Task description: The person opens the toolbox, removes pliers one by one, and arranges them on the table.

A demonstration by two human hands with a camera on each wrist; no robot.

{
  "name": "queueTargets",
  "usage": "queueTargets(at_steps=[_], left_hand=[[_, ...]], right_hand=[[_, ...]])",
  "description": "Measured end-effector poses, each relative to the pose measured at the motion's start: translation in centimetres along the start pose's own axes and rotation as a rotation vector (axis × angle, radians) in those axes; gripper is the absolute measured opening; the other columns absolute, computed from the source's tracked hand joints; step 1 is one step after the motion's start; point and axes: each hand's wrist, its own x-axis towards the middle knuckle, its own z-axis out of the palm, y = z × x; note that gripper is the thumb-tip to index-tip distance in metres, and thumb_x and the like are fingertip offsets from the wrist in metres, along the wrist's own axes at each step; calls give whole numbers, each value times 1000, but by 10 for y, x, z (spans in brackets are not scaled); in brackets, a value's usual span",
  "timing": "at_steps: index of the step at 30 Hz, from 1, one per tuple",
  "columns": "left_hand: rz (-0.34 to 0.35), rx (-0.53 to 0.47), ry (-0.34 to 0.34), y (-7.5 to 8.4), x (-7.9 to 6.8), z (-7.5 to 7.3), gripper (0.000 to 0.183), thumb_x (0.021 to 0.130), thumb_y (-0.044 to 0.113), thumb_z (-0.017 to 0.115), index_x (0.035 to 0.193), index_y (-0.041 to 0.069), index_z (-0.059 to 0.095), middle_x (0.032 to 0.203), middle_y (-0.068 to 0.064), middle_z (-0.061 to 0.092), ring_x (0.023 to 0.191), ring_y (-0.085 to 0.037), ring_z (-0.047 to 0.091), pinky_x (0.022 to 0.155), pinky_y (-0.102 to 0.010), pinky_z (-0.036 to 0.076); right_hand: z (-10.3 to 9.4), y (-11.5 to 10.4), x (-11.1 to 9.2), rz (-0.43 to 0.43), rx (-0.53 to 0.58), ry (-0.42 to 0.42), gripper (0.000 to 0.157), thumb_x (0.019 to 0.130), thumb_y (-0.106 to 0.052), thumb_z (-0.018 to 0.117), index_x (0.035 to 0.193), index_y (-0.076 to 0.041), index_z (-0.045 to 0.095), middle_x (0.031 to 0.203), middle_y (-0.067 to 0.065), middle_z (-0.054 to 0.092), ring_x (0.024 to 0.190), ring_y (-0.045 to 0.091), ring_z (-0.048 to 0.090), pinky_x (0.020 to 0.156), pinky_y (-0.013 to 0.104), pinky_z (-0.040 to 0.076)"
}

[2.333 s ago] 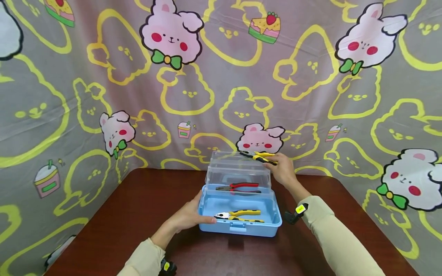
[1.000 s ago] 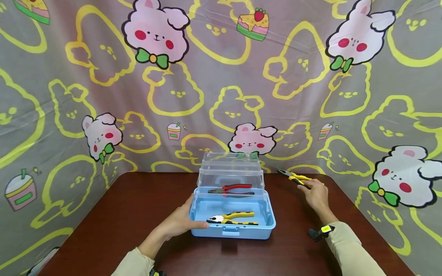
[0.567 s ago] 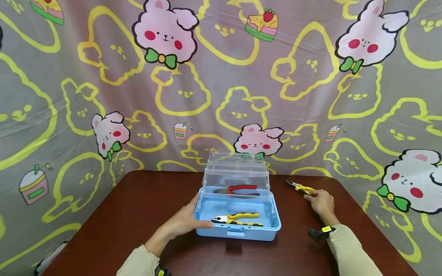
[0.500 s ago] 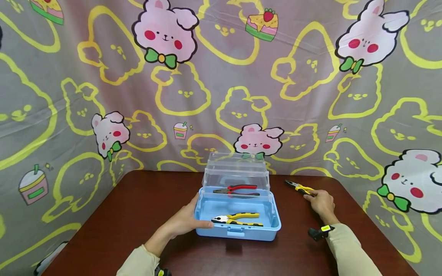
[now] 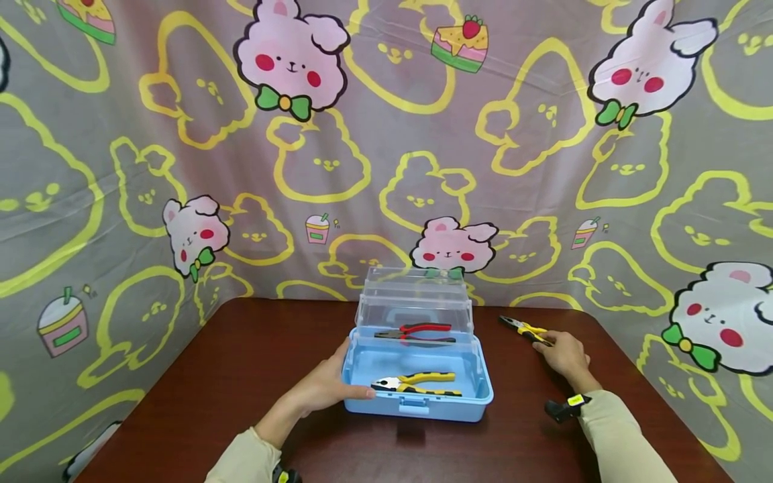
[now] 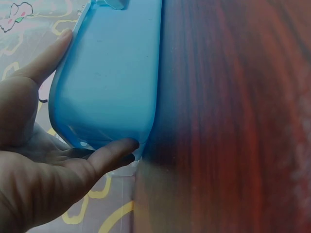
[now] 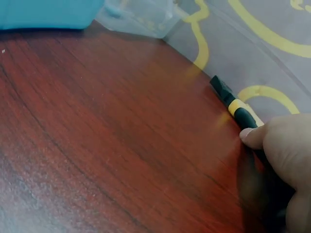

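Note:
A light-blue toolbox (image 5: 417, 408) stands with its clear lid (image 5: 417, 285) raised. My left hand (image 5: 320, 386) grips its left end, thumb along the front rim; the left wrist view shows the fingers at the box's end wall (image 6: 112, 77). Inside lie pliers with yellow-and-black handles (image 5: 429, 378). Behind them, pliers with red handles (image 5: 425, 329) lie at the clear upper tray. Right of the box, my right hand (image 5: 566, 354) holds long-nose pliers (image 5: 524, 329) by their yellow-and-black handles, low at the table; the handle ends are hidden under the hand.
A dark red-brown wooden table (image 5: 253, 355) carries everything. Grey patterned cloth (image 5: 374, 134) hangs behind and along both sides, close to the table's back edge. The box's front latch (image 5: 413, 404) faces me.
My right hand has carried the long-nose pliers from above the box's raised lid down to the table at right. My left hand has stayed on the box. The latest frames barely differ.

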Motion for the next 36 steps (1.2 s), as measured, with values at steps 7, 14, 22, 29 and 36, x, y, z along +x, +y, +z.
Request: queueTargets(at_steps=[7, 14, 22, 29, 36], left_hand=[[29, -17, -33, -2, 2, -1, 129, 77, 41, 93, 167, 12, 6, 159, -22, 38, 132, -37, 49, 107, -58, 40], [35, -29, -48, -3, 2, -2, 128, 78, 40, 92, 167, 10, 4, 159, -23, 37, 133, -37, 48, 106, -58, 40], [41, -38, -36, -1, 0, -2, 128, 78, 37, 93, 167, 10, 5, 159, -21, 38, 132, -35, 49, 107, -55, 40], [25, -31, -20, 1, 0, -1, 126, 78, 37, 92, 167, 9, 7, 158, -22, 39, 130, -36, 50, 105, -58, 41], [17, -34, -27, 1, 0, -2, 126, 78, 37, 92, 167, 10, 6, 158, -22, 38, 130, -37, 50, 106, -57, 41]], right_hand=[[-8, -2, -4, -41, 26, 16, 44, 97, -25, 72, 131, 3, 66, 124, 30, 65, 112, 54, 55, 76, 63, 44], [-15, -14, -5, -178, 23, 57, 39, 95, -20, 75, 125, 5, 69, 119, 32, 67, 108, 52, 60, 82, 63, 47], [-18, -34, -2, -324, 29, 83, 37, 93, -14, 78, 122, 6, 71, 115, 29, 68, 105, 51, 64, 87, 63, 48], [-21, -53, -5, -363, 65, 86, 40, 92, -16, 80, 125, 3, 70, 115, 27, 69, 104, 46, 66, 87, 61, 50], [-24, -80, -9, -430, 95, 109, 40, 90, -15, 82, 124, 3, 70, 108, 21, 69, 99, 41, 65, 83, 58, 51]])
